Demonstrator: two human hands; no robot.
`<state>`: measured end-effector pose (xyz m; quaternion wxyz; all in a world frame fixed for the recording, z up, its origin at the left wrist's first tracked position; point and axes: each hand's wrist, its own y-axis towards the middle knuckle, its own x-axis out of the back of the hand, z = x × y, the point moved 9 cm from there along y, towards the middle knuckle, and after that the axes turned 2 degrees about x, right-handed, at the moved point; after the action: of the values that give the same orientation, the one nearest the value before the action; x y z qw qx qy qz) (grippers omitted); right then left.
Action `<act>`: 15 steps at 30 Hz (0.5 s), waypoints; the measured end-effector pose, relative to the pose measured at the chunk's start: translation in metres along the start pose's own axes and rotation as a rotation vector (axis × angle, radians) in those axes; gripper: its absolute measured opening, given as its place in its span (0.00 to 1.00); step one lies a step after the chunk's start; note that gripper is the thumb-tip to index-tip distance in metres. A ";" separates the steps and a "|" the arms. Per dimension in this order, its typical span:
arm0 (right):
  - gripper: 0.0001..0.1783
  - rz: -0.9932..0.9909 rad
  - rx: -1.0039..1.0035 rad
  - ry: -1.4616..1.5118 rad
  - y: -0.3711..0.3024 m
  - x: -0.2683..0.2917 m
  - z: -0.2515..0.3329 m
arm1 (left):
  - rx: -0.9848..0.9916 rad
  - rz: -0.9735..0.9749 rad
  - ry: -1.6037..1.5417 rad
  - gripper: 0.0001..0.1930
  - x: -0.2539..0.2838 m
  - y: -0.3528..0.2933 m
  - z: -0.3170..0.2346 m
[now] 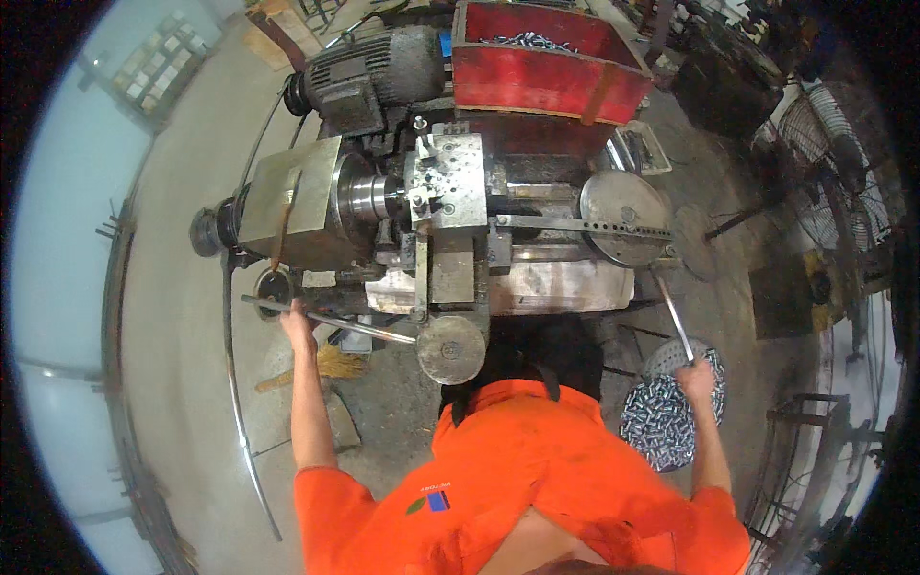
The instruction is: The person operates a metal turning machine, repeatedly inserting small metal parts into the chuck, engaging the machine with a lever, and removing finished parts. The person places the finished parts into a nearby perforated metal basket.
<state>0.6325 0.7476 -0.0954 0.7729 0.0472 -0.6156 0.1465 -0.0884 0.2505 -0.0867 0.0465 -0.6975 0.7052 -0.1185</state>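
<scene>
My left hand (pixel 298 324) is closed around a long steel lever (pixel 369 331), which runs to a round metal disc (pixel 450 350) at the front of the machine. Over on the right, my right hand (pixel 697 379) grips a second steel lever (pixel 675 311) near its lower end. That lever rises to a larger round plate (pixel 628 218), which a drilled flat bar (pixel 585 225) crosses. Between them stands a lathe-like machine with a metal tool block (pixel 448 182) facing a stepped spindle (pixel 374 196).
A red bin (pixel 537 79) with small metal pieces stands behind the machine, beside a finned motor (pixel 374 77). Below my right hand, a container holds many short shiny metal pieces (pixel 661 422). A straw broom (pixel 335 364) lies at left; a wire fan guard (pixel 829 158) stands far right.
</scene>
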 end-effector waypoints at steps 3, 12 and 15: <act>0.20 0.039 -0.018 0.447 -0.042 -0.029 0.032 | -0.033 -0.018 -0.017 0.15 -0.004 -0.009 -0.003; 0.17 0.159 -0.184 0.859 -0.075 -0.049 0.080 | -0.054 0.034 0.026 0.15 -0.013 0.000 -0.004; 0.14 0.166 -0.169 0.858 -0.073 -0.045 0.082 | -0.054 0.062 0.041 0.14 -0.010 0.000 -0.006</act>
<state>0.5675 0.6495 -0.1118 0.9452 -0.1308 -0.2505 0.1635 -0.0892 0.2609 -0.0817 0.0169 -0.6737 0.7302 -0.1124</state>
